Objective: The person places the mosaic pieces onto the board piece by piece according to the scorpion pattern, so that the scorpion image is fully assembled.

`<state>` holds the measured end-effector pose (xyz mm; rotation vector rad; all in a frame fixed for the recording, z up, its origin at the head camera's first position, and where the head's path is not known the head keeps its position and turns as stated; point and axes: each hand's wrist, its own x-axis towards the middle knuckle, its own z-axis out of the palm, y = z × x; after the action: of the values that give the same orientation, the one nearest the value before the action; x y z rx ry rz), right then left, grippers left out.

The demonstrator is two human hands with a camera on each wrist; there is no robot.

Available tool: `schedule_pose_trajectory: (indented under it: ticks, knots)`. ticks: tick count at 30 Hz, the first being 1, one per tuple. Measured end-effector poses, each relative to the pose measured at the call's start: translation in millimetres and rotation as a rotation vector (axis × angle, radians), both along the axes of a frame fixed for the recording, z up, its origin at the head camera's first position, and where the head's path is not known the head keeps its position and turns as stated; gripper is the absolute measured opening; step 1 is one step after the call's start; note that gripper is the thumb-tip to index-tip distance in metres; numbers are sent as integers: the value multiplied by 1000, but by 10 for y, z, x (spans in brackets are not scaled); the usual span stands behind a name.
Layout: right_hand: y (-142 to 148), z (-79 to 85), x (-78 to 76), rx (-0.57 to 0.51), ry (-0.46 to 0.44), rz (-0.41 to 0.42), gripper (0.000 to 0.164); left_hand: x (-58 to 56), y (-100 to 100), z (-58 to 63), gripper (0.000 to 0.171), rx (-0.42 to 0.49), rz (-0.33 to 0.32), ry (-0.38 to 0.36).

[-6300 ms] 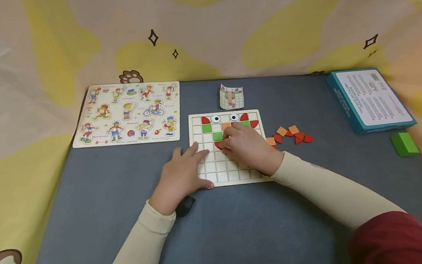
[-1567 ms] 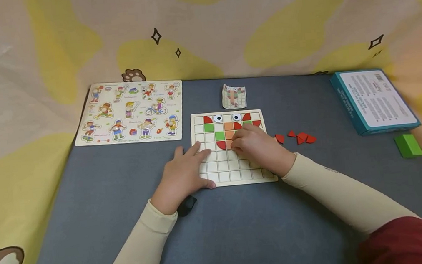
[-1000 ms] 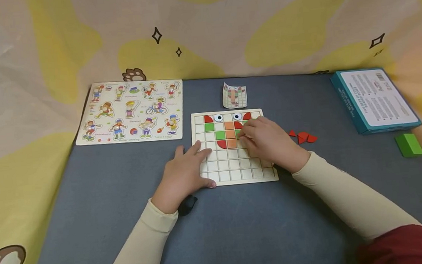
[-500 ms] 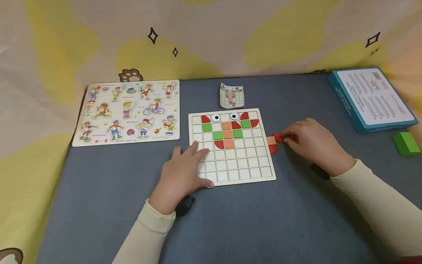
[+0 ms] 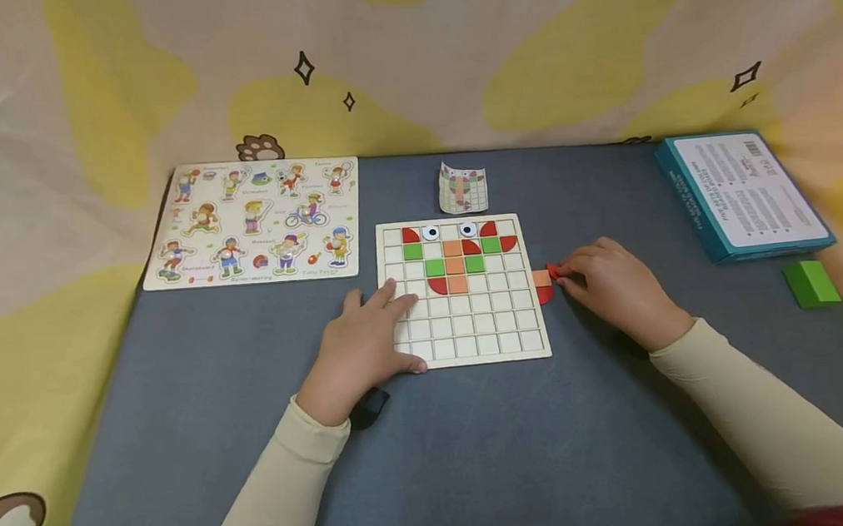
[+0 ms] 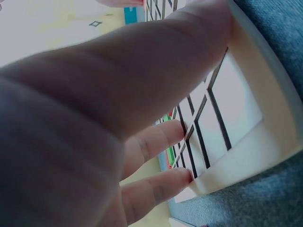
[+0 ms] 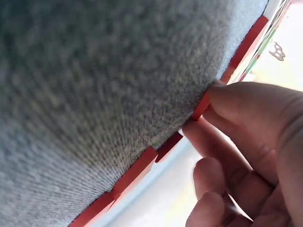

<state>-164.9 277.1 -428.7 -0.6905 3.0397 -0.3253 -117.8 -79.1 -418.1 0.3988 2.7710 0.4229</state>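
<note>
My left hand [image 5: 361,348] lies with spread fingers on the left edge of the white grid board [image 5: 485,348]. In the left wrist view its fingertips [image 6: 173,130] touch the grid and the rim. Red, green and orange tiles and two eye pieces fill some upper cells, including an orange tile [image 5: 455,266] in a column of three. Just right of the board, my right hand [image 5: 619,289] pinches a red tile [image 7: 202,106] between thumb and finger. Beside it lie a loose orange tile [image 5: 541,278] and a rounded red tile [image 5: 545,295]; more red tiles [image 7: 137,170] lie near the hand.
A small pattern card [image 5: 463,188] stands behind the board. To the left lies a picture puzzle board [image 5: 252,222]. A teal box [image 5: 750,197] and a green block [image 5: 811,284] are at the right. A patterned cloth [image 5: 404,64] hangs behind the table.
My right hand has left the board and moved right to the loose tiles, now pinching a red one. Loose orange tiles have gone and the orange column shows on the board. The left hand stays put.
</note>
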Motion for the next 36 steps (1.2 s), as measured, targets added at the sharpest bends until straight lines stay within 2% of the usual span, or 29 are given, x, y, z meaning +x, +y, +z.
schedule_pose_trajectory:
  ticks: [5,9,12,16,20,24,36]
  knots:
    - [-54,93,-45,0,1,-18,16,2,-7,5,98,4,-4,8]
    - [-297,247,-126,-15,30,-39,15,3,-19,13,97,3,0,7]
    - [-655,364,-223,-41,39,24,13,4,-28,19,97,2,5,-2]
    - [-1205,446,-401,-78,26,171,11,1,-32,28,97,-5,6,-11]
    - [-1658,411,-587,-72,3,279,8,-5,-23,17,98,-16,-3,-6]
    - [-1916,309,-695,-16,4,343,9,-13,-1,3,99,-27,-11,-10]
    - [-2053,160,-732,85,85,352,14,-10,-13,29,99,-37,-9,-5]
